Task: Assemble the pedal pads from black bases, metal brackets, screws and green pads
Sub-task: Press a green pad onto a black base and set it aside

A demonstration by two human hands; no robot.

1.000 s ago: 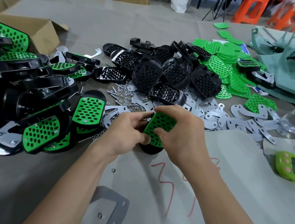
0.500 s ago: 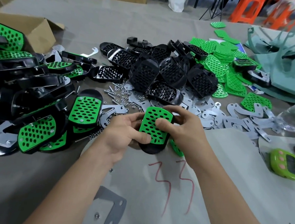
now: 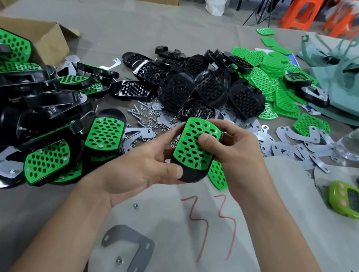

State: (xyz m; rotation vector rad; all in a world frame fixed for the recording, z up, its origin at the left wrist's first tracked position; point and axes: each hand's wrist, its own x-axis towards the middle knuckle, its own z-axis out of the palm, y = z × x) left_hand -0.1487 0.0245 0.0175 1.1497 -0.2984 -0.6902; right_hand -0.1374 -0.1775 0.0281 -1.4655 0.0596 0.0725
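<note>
1. Cardboard box, far left of the red "33": contents hidden (finished pedals heaped beside).
2. Just above the "33", left hand grips the black base; right hand pinches the green pad against it, thumb on top.

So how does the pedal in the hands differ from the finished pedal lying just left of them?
The held pedal is gripped by the left hand and right hand; the lying pedal rests on the pile. The held pedal's corner holes look empty; the lying pedal shows silver screw heads. Both have a green pad on a black base.
</note>
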